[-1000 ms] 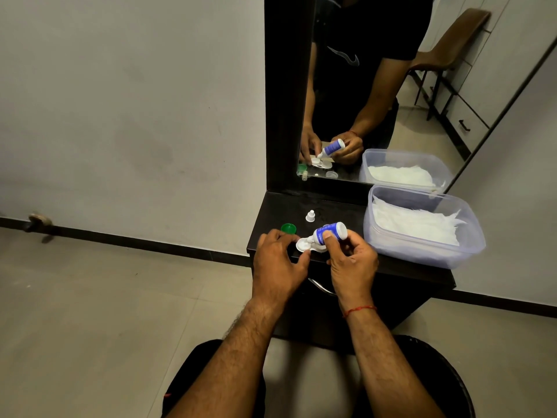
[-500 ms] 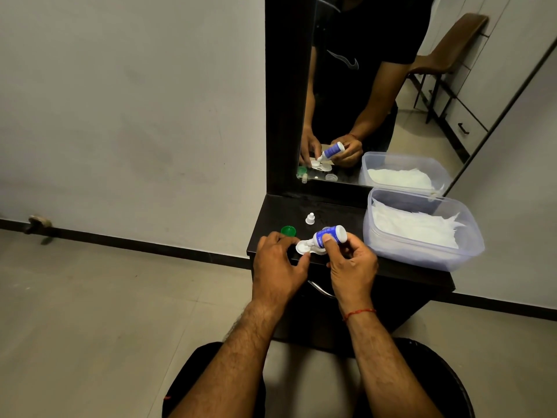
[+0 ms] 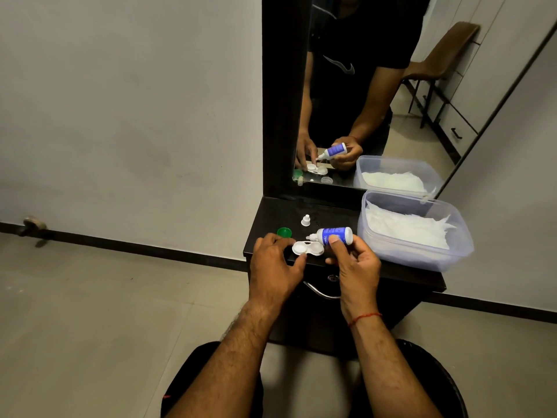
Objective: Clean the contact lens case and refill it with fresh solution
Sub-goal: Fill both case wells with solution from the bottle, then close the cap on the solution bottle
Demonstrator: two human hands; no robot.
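Observation:
A white contact lens case (image 3: pixel 308 248) lies open at the front edge of a black dresser top (image 3: pixel 331 215). My left hand (image 3: pixel 275 263) pinches its left end between thumb and fingers. My right hand (image 3: pixel 355 263) holds a small blue-labelled solution bottle (image 3: pixel 333 235), tipped on its side with the nozzle pointing left, just above the case's right well. A green cap (image 3: pixel 284 232) lies behind my left hand. A small white bottle cap (image 3: pixel 306 220) stands farther back.
A clear plastic tub (image 3: pixel 422 257) with white tissues fills the right side of the dresser top. A mirror (image 3: pixel 361 101) rises behind and reflects the person and the items. A metal drawer handle (image 3: pixel 319 292) sits below the top's edge.
The bottle has lifted a little and moved right, so its nozzle now hangs over the right well instead of the left one. My left hand stays on the case.

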